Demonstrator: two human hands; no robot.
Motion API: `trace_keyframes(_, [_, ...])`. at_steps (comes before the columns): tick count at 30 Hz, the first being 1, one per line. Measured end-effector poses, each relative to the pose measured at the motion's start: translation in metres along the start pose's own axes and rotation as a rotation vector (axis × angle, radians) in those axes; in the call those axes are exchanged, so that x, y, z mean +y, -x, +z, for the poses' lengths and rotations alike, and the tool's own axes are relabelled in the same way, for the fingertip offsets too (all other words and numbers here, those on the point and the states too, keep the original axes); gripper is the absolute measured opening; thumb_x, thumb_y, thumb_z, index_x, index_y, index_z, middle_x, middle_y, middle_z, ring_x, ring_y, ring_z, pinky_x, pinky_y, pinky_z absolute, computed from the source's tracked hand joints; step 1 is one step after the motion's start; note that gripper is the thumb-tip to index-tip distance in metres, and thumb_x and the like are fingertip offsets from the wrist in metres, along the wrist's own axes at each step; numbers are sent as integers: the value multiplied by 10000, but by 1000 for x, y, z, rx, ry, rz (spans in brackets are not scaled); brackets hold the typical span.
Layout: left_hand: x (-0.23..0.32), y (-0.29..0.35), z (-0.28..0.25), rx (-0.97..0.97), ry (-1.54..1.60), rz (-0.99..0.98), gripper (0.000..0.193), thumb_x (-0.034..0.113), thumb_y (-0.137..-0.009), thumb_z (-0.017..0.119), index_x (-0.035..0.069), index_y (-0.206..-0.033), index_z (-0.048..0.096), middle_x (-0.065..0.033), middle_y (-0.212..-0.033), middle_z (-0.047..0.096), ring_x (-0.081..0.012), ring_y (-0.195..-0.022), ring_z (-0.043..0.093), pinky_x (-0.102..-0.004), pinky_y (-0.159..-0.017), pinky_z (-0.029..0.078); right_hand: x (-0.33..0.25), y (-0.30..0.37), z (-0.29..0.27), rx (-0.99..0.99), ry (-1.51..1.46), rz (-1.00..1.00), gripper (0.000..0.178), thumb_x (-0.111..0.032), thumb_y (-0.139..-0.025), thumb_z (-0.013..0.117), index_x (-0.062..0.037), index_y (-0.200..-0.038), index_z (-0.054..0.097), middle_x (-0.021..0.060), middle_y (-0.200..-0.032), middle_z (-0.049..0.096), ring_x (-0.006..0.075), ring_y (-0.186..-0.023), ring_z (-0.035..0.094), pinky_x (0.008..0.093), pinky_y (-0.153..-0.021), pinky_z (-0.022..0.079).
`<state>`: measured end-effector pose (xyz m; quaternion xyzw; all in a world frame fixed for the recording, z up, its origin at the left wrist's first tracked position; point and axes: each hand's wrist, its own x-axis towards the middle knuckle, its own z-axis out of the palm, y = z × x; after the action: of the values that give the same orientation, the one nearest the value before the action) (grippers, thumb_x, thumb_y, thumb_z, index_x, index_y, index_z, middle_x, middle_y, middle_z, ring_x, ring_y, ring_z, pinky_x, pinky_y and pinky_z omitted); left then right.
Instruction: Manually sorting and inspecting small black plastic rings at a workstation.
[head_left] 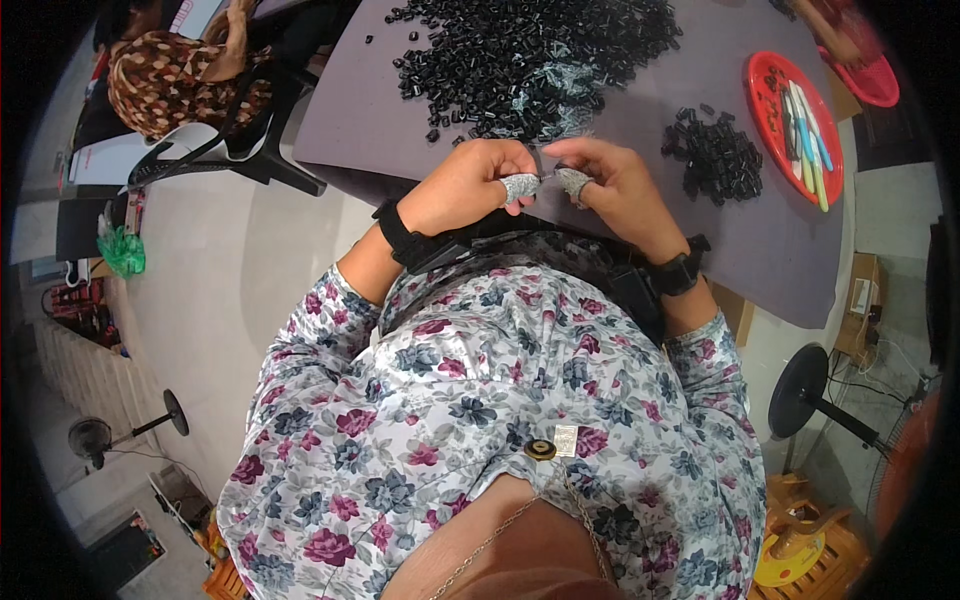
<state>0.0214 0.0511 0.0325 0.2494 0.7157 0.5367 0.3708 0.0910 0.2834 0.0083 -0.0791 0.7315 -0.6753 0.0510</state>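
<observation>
My left hand and my right hand meet above the near edge of the table, fingers closed in a pinch. Grey wrappings cover both thumbs. Between the fingertips is something small and thin, too little of it showing to name. Just beyond my hands spreads a big heap of small black pieces, with some clear, shiny bits lying on its near part. To the right of my right hand sits a smaller pile of similar black pieces.
The table has a grey-purple cover. At its right, a red oval tray holds several slim-handled tools and small dark bits. One person sits at the left near a black chair; another person's arm reaches over a pink-red basket.
</observation>
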Motion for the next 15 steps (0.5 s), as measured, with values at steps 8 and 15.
trace_keyframes(8, [-1, -1, 1, 20, 60, 16, 172, -86, -940, 509, -44, -1037, 645, -76, -905, 718, -119, -805, 690, -262, -729, 580, -4, 2, -1, 23, -203, 155, 237, 46, -912, 546, 3, -1123, 644, 60, -984, 732, 95, -769, 689, 228, -650, 547])
trace_keyframes(15, [-1, -3, 2, -2, 44, 20, 97, -53, -976, 559, -46, -1007, 651, -70, -892, 716, -117, -776, 688, -257, -694, 576, -2, 2, 5, -22, -162, 144, 245, 72, -891, 502, -9, -1094, 611, 55, -959, 730, 92, -736, 679, 226, -601, 531])
